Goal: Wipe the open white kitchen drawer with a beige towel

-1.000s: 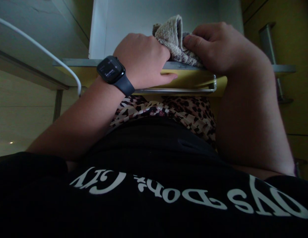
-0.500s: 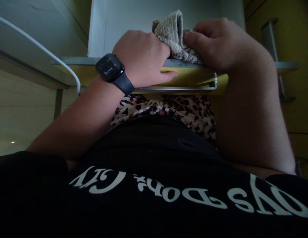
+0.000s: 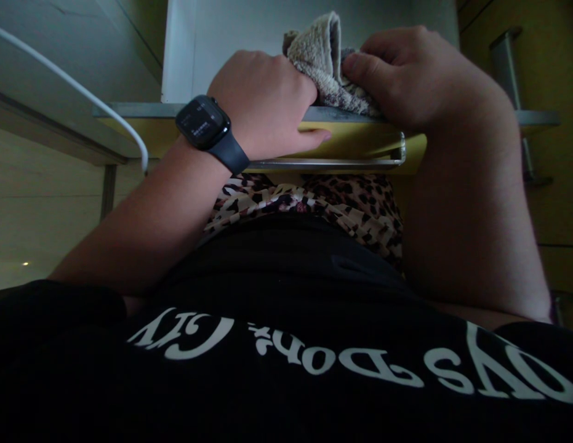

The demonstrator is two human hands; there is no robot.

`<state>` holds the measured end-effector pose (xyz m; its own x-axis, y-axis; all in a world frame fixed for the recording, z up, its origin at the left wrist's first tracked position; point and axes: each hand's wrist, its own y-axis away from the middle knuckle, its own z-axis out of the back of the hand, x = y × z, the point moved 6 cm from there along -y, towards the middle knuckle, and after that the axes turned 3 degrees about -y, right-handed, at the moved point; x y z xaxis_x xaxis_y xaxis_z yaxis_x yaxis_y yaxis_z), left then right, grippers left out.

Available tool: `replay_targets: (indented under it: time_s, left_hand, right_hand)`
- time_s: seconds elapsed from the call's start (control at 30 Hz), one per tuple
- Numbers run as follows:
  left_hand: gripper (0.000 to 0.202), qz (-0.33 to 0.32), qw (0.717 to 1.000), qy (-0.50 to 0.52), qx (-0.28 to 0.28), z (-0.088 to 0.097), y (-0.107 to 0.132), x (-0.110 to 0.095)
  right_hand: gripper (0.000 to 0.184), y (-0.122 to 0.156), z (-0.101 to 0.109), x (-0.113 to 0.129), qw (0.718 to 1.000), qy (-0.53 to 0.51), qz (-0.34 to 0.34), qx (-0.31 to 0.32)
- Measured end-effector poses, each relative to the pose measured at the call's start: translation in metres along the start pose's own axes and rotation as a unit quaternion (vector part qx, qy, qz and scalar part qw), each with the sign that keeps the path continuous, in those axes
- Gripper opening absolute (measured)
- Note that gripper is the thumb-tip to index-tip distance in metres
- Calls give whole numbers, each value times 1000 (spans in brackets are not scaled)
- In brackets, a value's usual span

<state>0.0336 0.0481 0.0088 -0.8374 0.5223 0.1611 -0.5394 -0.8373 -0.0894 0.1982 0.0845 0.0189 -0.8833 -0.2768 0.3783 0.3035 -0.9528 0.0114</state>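
While right fingers (image 3: 364, 66) pinch cloth (image 3: 317, 54) — left hand (image 3: 263, 101) straddles the drawer (image 3: 357, 140).

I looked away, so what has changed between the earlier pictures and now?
Only a slight drift: the drawer front, cloth, left hand and right hand sit a little higher in view. The cabinet handle at right rose too, so the camera may have shifted. Nothing was visibly grasped or released; the right hand stays on the cloth, the left at the drawer front.

Drawer (image 3: 178, 55): view's top edge cuts off far end. Left hand (image 3: 263, 101): fingertips lie hidden. Smartwatch (image 3: 202, 122): screen text is illegible.
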Motion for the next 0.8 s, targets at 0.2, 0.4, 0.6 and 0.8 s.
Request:
replay_targets:
  time_s: [0.2,0.4,0.6,0.8]
  left_hand:
    - [78,0,1000,4,2,0,0,0]
    - [79,5,1000,0,6,-1,-1,1]
    - [78,3,1000,4,5,0,0,1]
    - [76,12,1000,8,4,0,0,1]
  right_hand:
    - [42,0,-1,1,1000,-3,8,0]
    - [43,0,0,0,1000,-8,7,-2]
    - [43,0,0,0,1000,-8,1,4]
    - [41,0,1,0,1000,-7,-9,8]
